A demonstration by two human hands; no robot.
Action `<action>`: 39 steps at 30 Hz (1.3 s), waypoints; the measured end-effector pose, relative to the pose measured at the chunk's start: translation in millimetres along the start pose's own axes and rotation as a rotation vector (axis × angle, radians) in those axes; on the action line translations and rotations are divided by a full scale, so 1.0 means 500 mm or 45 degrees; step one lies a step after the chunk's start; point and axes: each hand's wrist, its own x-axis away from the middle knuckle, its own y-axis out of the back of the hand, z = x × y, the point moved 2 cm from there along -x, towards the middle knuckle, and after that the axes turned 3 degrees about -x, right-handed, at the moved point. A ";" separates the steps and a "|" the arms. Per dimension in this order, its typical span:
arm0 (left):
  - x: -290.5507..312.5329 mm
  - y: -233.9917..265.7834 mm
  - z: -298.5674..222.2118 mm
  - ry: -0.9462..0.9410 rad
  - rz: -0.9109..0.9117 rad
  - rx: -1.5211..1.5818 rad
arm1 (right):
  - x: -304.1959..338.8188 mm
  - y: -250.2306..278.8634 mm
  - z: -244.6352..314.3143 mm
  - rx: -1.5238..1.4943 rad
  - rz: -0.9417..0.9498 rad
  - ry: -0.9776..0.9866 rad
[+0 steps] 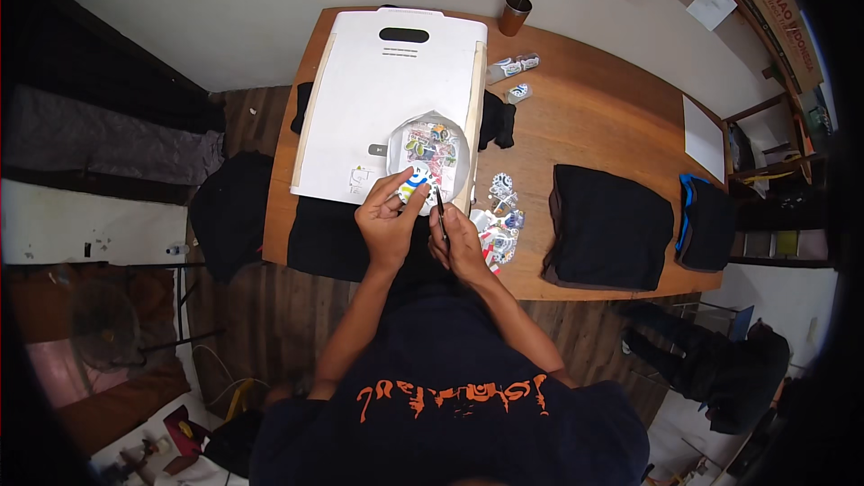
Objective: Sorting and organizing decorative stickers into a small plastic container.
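Observation:
My left hand (387, 223) is closed, its thumb and fingers pinching a rounded white printed cutout (418, 178) with blue and green marks. Close to the cutout's right edge, my right hand (461, 241) grips a slim dark pointed tool (440, 205); I cannot make out its exact kind. Both hands are over the near rim of a round, pale container (460, 155) that holds several colourful printed scraps. This container rests on a large white panel (396, 90) with a dark handle slot at its far end.
Printed cutouts (502, 229) lie on the wooden table (598, 130) right of my hands. Folded black cloth (612, 229) lies farther right. Clear rolls (515, 67) and a brown cup (515, 16) are at the back. Another person (720, 369) is at the lower right.

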 end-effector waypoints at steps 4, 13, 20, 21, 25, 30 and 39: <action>0.002 0.000 0.001 -0.003 0.008 -0.015 | -0.002 0.000 0.000 0.002 0.001 0.016; 0.013 -0.003 0.013 0.065 0.020 0.009 | -0.005 -0.002 0.005 0.012 -0.028 0.063; 0.018 -0.005 0.016 0.069 0.011 0.008 | -0.002 -0.003 0.009 -0.002 -0.071 0.050; 0.017 -0.004 0.017 0.067 0.007 0.015 | -0.001 -0.001 0.009 -0.021 -0.068 0.041; 0.016 -0.002 0.017 0.056 0.010 -0.001 | 0.000 -0.001 0.010 -0.020 -0.040 0.033; 0.018 -0.003 0.016 0.074 -0.003 0.016 | 0.002 0.001 0.003 0.005 -0.020 0.027; 0.018 -0.002 0.015 0.071 -0.002 0.013 | 0.000 -0.003 0.004 -0.009 -0.016 0.023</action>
